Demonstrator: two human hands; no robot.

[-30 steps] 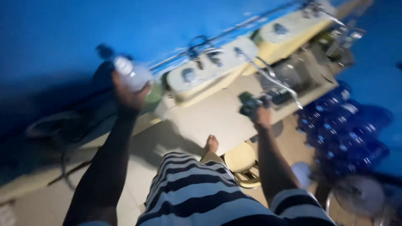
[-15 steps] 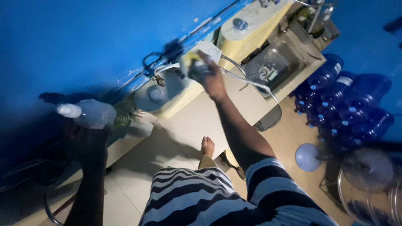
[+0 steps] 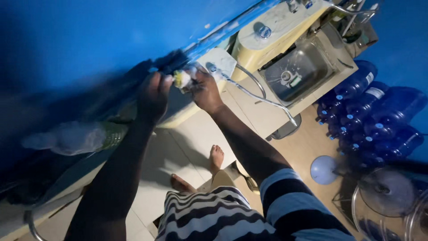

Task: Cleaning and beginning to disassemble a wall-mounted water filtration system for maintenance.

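Both my hands are raised to a small yellow and white sponge (image 3: 182,79) held against the blue wall, beside a white box-shaped unit (image 3: 220,62). My right hand (image 3: 204,91) grips the sponge from the right. My left hand (image 3: 152,96) meets it from the left, fingers curled onto its edge. A clear plastic bottle (image 3: 76,137) with a green band stands blurred on the counter at the left, apart from both hands.
A steel sink (image 3: 303,67) is set in the counter at the upper right, with a thin hose (image 3: 263,96) running toward it. Several blue water jugs (image 3: 370,111) are stacked at the right, above a fan (image 3: 383,192). My bare feet (image 3: 216,156) are on the tiled floor.
My left hand let go of the plastic bottle, which now stands on the counter, and came up to the sponge. My right hand moved the sponge left along the wall.
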